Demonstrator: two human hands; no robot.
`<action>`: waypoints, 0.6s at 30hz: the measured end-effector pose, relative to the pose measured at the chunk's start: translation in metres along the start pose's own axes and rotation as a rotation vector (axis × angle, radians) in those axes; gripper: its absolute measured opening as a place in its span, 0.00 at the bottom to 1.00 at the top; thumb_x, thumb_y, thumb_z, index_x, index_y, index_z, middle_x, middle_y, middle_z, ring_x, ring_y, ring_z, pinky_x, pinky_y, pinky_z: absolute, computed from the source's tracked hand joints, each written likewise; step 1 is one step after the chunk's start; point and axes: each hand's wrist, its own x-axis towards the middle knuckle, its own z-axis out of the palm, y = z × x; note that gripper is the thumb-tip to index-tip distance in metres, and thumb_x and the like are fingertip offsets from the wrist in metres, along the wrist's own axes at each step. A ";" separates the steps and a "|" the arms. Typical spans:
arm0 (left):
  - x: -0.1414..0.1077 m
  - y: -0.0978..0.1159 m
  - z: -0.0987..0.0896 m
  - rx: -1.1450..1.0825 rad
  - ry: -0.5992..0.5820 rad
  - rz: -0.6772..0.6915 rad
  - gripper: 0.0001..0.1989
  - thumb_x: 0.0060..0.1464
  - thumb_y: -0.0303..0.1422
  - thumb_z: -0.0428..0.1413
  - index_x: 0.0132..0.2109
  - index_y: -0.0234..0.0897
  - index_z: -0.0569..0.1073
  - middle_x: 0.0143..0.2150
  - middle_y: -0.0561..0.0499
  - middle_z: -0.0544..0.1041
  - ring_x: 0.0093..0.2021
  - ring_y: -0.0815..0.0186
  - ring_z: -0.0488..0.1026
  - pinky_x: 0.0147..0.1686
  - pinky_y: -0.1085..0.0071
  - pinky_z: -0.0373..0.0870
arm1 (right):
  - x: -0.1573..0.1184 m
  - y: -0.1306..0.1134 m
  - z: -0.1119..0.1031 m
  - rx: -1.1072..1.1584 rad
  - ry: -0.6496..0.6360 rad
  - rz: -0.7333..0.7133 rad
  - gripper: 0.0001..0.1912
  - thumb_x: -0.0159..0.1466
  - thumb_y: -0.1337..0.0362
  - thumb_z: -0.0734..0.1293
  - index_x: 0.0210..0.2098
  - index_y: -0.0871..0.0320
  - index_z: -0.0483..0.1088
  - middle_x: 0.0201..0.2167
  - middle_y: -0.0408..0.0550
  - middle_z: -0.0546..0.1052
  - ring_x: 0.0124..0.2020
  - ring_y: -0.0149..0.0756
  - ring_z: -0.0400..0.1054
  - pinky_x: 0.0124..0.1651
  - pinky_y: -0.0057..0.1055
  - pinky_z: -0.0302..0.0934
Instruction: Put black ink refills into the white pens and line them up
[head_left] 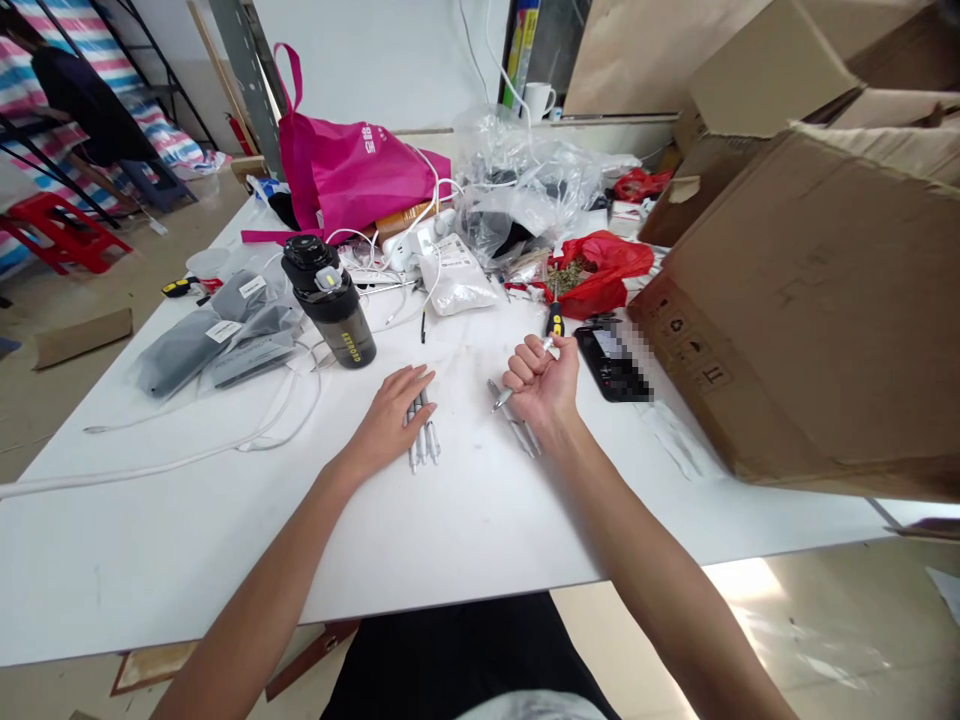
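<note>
My left hand (390,415) lies over a row of several grey-white pens (424,440) on the white table (465,540), its fingers lying over their upper parts. To the right, my right hand (544,380) is closed in a fist around a pen (502,400), whose end sticks out on the left side of the fist. Beneath and beside this hand, more pens (523,436) lie on the table, partly hidden by it.
A dark bottle (330,305) and bagged items (217,335) stand at the left. Behind are a pink bag (360,180), white cables and a red plastic bag (607,275). A screwdriver (555,318), a black phone (611,365) and a large cardboard box (810,320) are at the right.
</note>
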 end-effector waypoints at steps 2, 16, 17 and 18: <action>0.000 -0.002 -0.005 0.007 -0.048 0.029 0.26 0.78 0.45 0.48 0.74 0.41 0.70 0.78 0.43 0.68 0.80 0.51 0.59 0.79 0.43 0.60 | 0.000 -0.002 0.000 0.018 -0.008 -0.012 0.23 0.75 0.51 0.58 0.28 0.50 0.46 0.18 0.32 0.44 0.17 0.28 0.34 0.17 0.27 0.39; 0.000 0.000 -0.016 0.011 -0.090 0.065 0.27 0.78 0.36 0.40 0.75 0.36 0.67 0.77 0.41 0.68 0.78 0.56 0.62 0.81 0.49 0.60 | 0.000 -0.002 -0.004 0.065 -0.037 -0.009 0.25 0.70 0.52 0.67 0.28 0.50 0.46 0.17 0.31 0.45 0.16 0.28 0.37 0.17 0.27 0.38; 0.001 0.001 -0.016 0.010 -0.077 0.057 0.27 0.79 0.38 0.40 0.75 0.36 0.68 0.77 0.40 0.69 0.78 0.55 0.63 0.80 0.49 0.60 | 0.000 -0.001 -0.005 0.068 -0.033 -0.012 0.26 0.69 0.51 0.68 0.28 0.50 0.46 0.17 0.31 0.45 0.16 0.28 0.37 0.17 0.27 0.38; 0.001 0.001 -0.015 0.012 -0.065 0.050 0.27 0.79 0.39 0.40 0.75 0.37 0.68 0.76 0.40 0.69 0.78 0.55 0.64 0.80 0.48 0.61 | 0.000 -0.001 -0.005 0.069 -0.030 -0.017 0.26 0.69 0.51 0.68 0.28 0.50 0.47 0.17 0.31 0.45 0.16 0.28 0.37 0.17 0.28 0.38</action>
